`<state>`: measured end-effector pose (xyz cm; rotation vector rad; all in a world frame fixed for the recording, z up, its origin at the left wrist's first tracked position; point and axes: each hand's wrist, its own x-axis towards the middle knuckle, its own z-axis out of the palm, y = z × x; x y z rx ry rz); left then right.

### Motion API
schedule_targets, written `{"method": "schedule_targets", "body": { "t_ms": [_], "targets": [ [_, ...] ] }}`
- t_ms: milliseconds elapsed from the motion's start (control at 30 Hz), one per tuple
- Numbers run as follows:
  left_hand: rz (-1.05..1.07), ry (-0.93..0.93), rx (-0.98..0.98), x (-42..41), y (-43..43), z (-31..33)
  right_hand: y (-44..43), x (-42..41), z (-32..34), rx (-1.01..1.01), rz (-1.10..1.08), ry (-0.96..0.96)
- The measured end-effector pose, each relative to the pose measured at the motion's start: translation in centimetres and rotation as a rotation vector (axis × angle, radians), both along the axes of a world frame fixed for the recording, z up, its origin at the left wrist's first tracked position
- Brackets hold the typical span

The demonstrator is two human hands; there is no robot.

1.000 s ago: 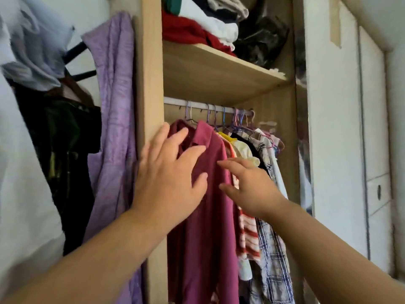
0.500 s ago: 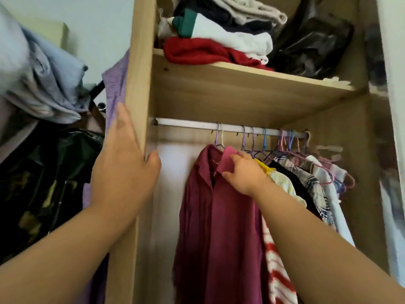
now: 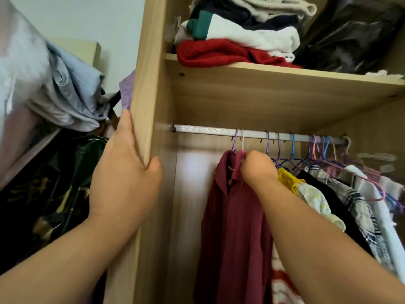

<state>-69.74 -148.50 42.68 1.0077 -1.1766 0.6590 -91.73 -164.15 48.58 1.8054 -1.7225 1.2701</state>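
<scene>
A maroon shirt (image 3: 236, 227) hangs on a hanger from the metal rail (image 3: 208, 129) at the left end of a row of clothes. My right hand (image 3: 257, 168) grips the shirt's collar just under the hanger hooks, fingers curled round the cloth. My left hand (image 3: 125, 176) holds the front edge of the wardrobe's wooden side panel (image 3: 149, 84), with the thumb wrapped to the inside and the fingers flat on the outside.
Several more garments (image 3: 328, 194) on coloured hangers fill the rail to the right. The shelf (image 3: 274, 73) above carries folded clothes, a red knit and a dark plastic bag. Left of the wardrobe hang a pale blue cloth (image 3: 65, 91), a purple cloth and dark items.
My left hand left the maroon shirt and took hold of the side panel. My right hand climbed from the shirt's front to its collar below the rail. The camera tilted upward.
</scene>
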Motion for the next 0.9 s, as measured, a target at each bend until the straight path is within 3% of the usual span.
{"method": "schedule_targets", "body": {
  "t_ms": [367,667,800,900],
  "targets": [
    [-0.027,0.026,0.021,-0.1,0.0,-0.1,2.5,-1.4,1.7,-0.151,-0.014,0.022],
    [-0.074,0.068,0.128,-0.8,1.9,0.3,10.1,-5.7,-2.6,-0.353,-0.032,0.094],
    [0.090,-0.166,0.113,-2.0,2.6,-1.3,15.3,-9.2,-5.8,-0.383,-0.055,0.097],
    [0.032,-0.377,0.135,-4.4,2.6,-3.6,19.8,-11.2,-8.6,-0.363,-0.104,0.125]
  ]
}}
